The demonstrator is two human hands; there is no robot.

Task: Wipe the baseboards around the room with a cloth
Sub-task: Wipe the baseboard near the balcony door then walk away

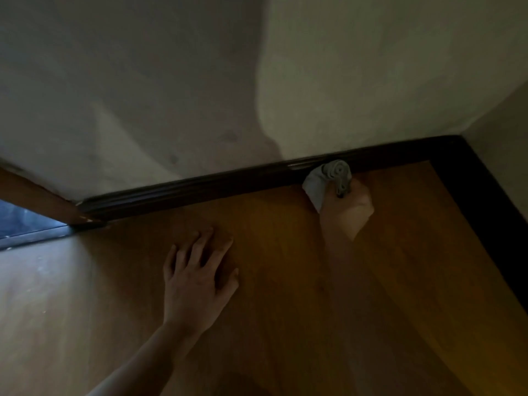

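Head view: right hand [347, 208] grips a bunched grey cloth [328, 178] against the dark wooden baseboard [200, 187], near its corner; left hand [197, 278] lies flat on the brown wood floor [400, 281]. Wiping underway, I'd judge; much likely remains.

Fingers of right hand [347, 210] out of sight behind cloth [325, 178]; door [34, 195] partly beyond left edge.

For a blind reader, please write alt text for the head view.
The right hand grips a bunched grey cloth against the dark baseboard near a room corner; the left hand rests flat on the wooden floor.
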